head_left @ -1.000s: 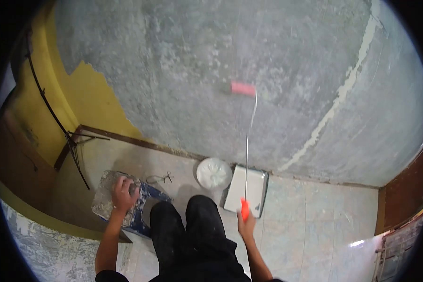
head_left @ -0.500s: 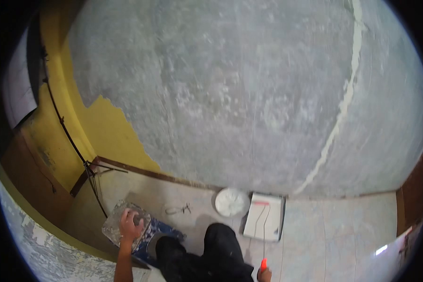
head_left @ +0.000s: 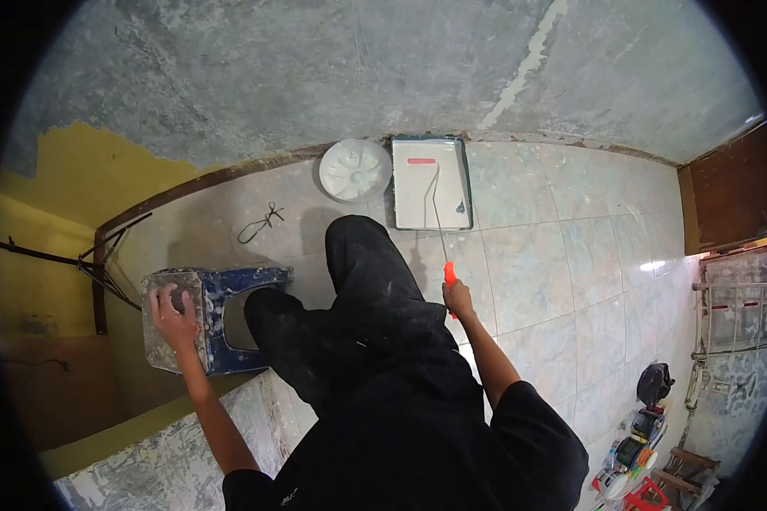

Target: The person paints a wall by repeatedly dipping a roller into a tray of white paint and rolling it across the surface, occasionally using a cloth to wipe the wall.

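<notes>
My right hand (head_left: pixel 458 299) is wrapped round the orange handle of a paint roller (head_left: pixel 437 209). Its thin wire frame runs forward to a pink roller head lying in a paint tray (head_left: pixel 466 183) of white paint. On the left, my left hand (head_left: pixel 174 322) rests with fingers apart on the seat of a paint-spattered blue stool (head_left: pixel 240 278), beside a dark hole in the seat. A round white ribbed dish or basin (head_left: pixel 354 171) stands just left of the tray, whitish inside.
A looped dark cord (head_left: pixel 261 223) lies on the tiled floor between stool and dish. Ahead rises a grey wall (head_left: pixel 315 77) with a pale vertical strip and leftover yellow paint. Dark rods (head_left: pixel 102 266) lean at far left; a black bag (head_left: pixel 654 385) and several containers sit at lower right.
The view has tilted down, bringing my torso, both arms and the right-hand floor into sight. My left hand stays on the stool; the roller head remains in the tray.
</notes>
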A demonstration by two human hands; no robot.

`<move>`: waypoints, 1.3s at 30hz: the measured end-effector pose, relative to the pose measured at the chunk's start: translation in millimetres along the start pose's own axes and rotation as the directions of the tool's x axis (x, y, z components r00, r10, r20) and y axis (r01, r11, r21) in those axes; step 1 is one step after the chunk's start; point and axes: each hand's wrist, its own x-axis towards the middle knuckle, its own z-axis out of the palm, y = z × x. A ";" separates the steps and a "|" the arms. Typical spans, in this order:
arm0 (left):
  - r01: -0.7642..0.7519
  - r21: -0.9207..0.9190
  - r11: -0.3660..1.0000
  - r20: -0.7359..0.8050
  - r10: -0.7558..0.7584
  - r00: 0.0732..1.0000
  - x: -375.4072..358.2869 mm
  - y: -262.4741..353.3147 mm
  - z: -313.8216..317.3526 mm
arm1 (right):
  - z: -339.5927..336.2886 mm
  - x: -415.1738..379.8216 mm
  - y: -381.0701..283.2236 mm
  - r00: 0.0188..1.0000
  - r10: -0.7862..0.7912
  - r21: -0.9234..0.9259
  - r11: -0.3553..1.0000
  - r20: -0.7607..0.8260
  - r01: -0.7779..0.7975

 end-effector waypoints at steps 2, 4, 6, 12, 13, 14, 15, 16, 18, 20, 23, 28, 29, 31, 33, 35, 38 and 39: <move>-0.023 0.048 0.999 -0.003 0.023 1.000 2.6 0.7 0.5 | -0.4 -11.7 4.2 0.999 -0.051 -0.028 0.998 -0.007 0.051; -0.014 0.067 0.998 -0.003 0.014 1.000 -0.3 2.2 -0.9 | 2.7 -23.8 15.0 0.997 -0.072 -0.076 0.995 -0.028 0.069; 0.006 0.052 0.999 -0.011 -0.005 1.000 1.2 2.5 0.4 | -4.7 -41.0 18.9 0.998 -0.063 -0.072 0.996 -0.016 0.061; 0.017 0.014 1.000 0.002 -0.017 1.000 2.9 5.2 1.2 | -33.8 -101.3 25.2 0.999 -0.045 -0.037 0.998 -0.012 0.045; 0.008 -0.002 1.000 0.000 -0.008 1.000 4.2 5.9 1.4 | -36.9 -109.5 24.3 0.999 -0.032 -0.040 0.999 -0.002 0.032; 0.000 -0.017 1.000 -0.002 0.000 1.000 5.5 6.2 1.4 | -41.5 -116.4 22.6 1.000 -0.019 -0.044 0.999 0.008 0.019; -0.013 -0.013 1.000 0.002 0.013 1.000 6.4 5.5 1.3 | -47.8 -122.1 19.0 1.000 -0.004 -0.060 0.998 0.026 0.006; 0.006 -0.012 1.000 0.012 -0.006 1.000 6.4 4.1 1.9 | -48.4 -121.5 19.9 0.999 0.004 -0.077 0.997 0.043 -0.001; 0.041 -0.019 0.999 0.031 -0.040 0.999 4.3 0.7 3.7 | -49.2 -123.5 25.1 0.997 0.028 -0.113 0.993 0.065 -0.020; 0.024 -0.028 0.999 0.030 -0.024 0.999 5.5 -0.1 3.9 | -45.2 -119.0 28.5 0.995 0.049 -0.172 0.985 0.092 -0.032; 0.032 -0.018 0.999 0.042 -0.031 0.999 2.9 -3.8 3.6 | -40.9 -111.2 33.2 0.989 0.071 -0.244 0.969 0.133 -0.037; 0.050 0.013 0.999 0.037 -0.051 0.998 -0.6 -9.2 6.1 | -44.4 -84.9 31.3 0.984 0.100 -0.273 0.960 0.148 -0.057; 0.058 0.019 0.998 0.048 -0.059 0.997 -0.9 -10.8 6.2 | -46.6 -76.2 27.3 0.985 0.109 -0.275 0.959 0.135 -0.068; 0.064 0.020 0.998 0.048 -0.065 0.997 -1.7 -14.2 6.8 | -48.9 -60.1 14.2 0.982 0.141 -0.279 0.955 0.129 -0.100; 0.071 0.013 0.997 0.031 -0.071 0.997 -2.6 -13.2 7.1 | -50.7 -42.0 3.1 0.980 0.153 -0.249 0.961 0.130 -0.117; 0.109 -0.007 0.994 0.055 -0.108 0.993 -1.9 -10.4 5.4 | -53.6 -28.9 -10.9 0.976 0.171 -0.225 0.965 0.138 -0.137; 0.095 0.003 0.995 0.058 -0.095 0.994 -2.8 -13.9 5.6 | -52.6 -20.7 -22.8 0.991 0.095 -0.240 0.968 0.092 -0.070; 0.079 0.012 0.997 0.055 -0.080 0.995 -3.2 -14.1 6.2 | -56.3 -17.3 -28.1 0.987 0.121 -0.215 0.972 0.104 -0.096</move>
